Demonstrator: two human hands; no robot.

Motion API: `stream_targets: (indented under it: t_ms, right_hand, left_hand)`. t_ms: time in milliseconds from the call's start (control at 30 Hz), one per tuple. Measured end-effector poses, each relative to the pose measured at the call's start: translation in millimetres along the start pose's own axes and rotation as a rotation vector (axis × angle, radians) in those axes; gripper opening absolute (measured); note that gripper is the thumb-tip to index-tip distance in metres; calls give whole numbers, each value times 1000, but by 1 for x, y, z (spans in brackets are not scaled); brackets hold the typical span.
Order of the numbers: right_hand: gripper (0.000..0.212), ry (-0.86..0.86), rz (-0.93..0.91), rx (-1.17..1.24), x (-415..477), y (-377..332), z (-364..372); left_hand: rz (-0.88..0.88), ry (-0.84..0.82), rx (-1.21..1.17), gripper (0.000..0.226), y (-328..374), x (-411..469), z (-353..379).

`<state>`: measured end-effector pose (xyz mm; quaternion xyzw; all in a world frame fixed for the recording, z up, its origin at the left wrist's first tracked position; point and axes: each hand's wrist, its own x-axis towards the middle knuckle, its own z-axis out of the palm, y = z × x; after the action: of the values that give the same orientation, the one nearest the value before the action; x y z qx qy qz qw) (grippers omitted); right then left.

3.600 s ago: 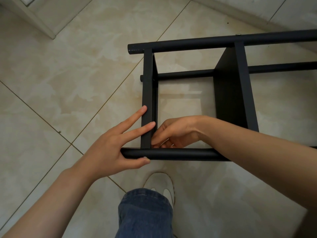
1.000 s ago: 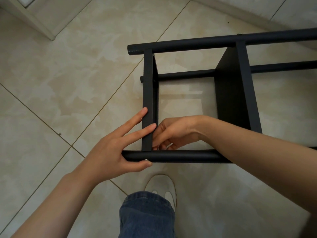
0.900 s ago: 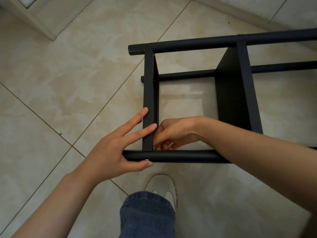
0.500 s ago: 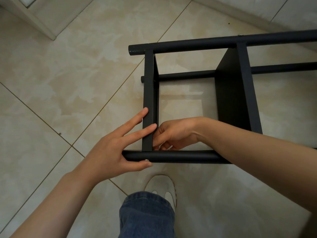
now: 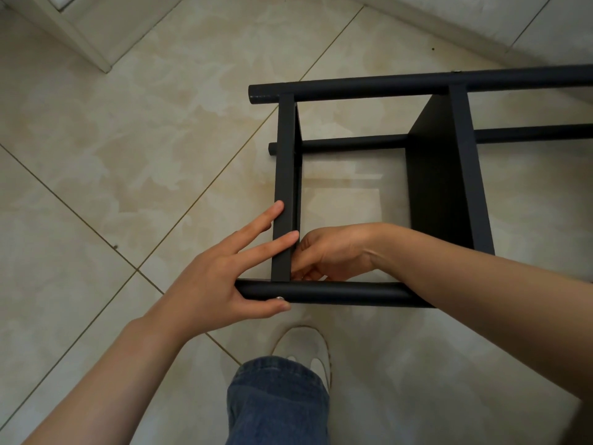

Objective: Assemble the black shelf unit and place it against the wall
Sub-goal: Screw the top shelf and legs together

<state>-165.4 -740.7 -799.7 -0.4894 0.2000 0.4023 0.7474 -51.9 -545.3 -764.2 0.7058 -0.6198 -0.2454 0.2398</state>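
While my spread left hand keeps bracing end panel and near pole, my right hand curls deeper into their corner, its pinch hidden; fastening seems unfinished.

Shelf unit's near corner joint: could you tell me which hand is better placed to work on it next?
Probably the right hand: its fingers curl inside the shelf unit at that joint, while the left hand braces the end panel and near pole from outside.
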Motion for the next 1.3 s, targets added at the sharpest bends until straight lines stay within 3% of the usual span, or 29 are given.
stream_targets:
  t_ms: [133, 500, 600, 733, 867, 1067, 1300]
  right_hand:
    - [23, 33, 37, -45, -2, -5, 3]
    - [15, 78, 23, -76, -7, -4, 3]
    - [17, 133, -15, -134, -11, -1, 4]
    - [18, 143, -52, -151, -29, 5, 6]
    - [22, 229, -56, -356, -50, 5, 18]
    - [29, 350, -124, -584, -78, 0, 39]
    - [40, 491, -194, -571, -105, -5, 50]
  left_hand:
    - [4, 5, -3, 83, 0, 0, 1]
    - [-33, 21, -54, 80, 2, -3, 5]
    - [-127, 69, -225, 81, 5, -11, 16]
    - [-397, 175, -604, 100, 12, -25, 38]
    - [-590, 253, -913, 90, 24, -27, 61]
    - [-589, 179, -929, 75, 37, -22, 60]
    - [-605, 188, -867, 73, 51, -9, 45]
